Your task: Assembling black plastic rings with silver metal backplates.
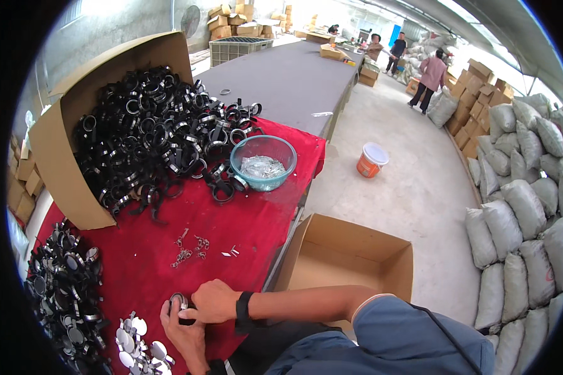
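Note:
Both my hands meet over the red cloth (244, 225) at the near edge of the table. My left hand (184, 334) and my right hand (214, 301) together grip one small black ring part with a silver face (179, 302). A black band sits on my right wrist. Small silver discs (137, 344) lie just left of my left hand. A few tiny metal pieces (191, 247) are scattered on the cloth beyond my hands.
A tipped cardboard box (62, 162) spills many black ring parts (156, 131). A blue bowl (264, 162) holds small metal bits. More black parts (62, 281) pile at left. An open empty carton (350, 256) stands on the floor, an orange bucket (372, 160) farther off. Grey sacks (525, 187) line the right; people stand in the distance.

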A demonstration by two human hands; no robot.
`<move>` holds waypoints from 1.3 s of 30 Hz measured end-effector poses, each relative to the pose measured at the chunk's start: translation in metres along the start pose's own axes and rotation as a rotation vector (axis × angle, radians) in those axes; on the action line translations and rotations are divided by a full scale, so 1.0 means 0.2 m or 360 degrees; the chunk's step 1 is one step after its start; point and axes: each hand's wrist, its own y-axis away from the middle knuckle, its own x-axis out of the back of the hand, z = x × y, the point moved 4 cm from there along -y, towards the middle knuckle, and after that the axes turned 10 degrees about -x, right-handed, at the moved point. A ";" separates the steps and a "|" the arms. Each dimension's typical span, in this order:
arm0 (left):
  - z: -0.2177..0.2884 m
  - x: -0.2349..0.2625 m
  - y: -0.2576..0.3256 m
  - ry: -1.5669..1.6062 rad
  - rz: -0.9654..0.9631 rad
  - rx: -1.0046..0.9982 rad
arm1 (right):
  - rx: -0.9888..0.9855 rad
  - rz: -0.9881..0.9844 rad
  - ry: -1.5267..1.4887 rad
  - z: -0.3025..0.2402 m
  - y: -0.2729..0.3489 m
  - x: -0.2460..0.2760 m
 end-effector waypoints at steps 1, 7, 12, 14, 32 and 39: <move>0.07 0.01 -0.03 0.0084 -0.0082 0.0071 | -0.0004 0.0011 0.0001 0.06 -0.02 -0.02; 0.01 -0.02 0.04 0.0898 -0.0031 0.0298 | -0.0451 -0.0777 -0.1585 0.23 -0.14 -0.13; 0.07 -0.02 0.04 0.1174 0.0049 0.0098 | -0.0235 -0.1043 -0.2422 0.13 -0.07 -0.19; 0.04 -0.04 0.04 0.1270 0.0058 0.0105 | -0.0202 -0.1080 -0.2461 0.14 -0.03 -0.16; 0.28 0.10 -0.03 0.1318 -0.0015 0.0163 | -0.0162 -0.0969 -0.2450 0.02 0.09 -0.03; 0.32 0.16 -0.03 0.1341 -0.0071 0.0019 | -0.0221 -0.0854 -0.2128 -0.01 0.19 0.11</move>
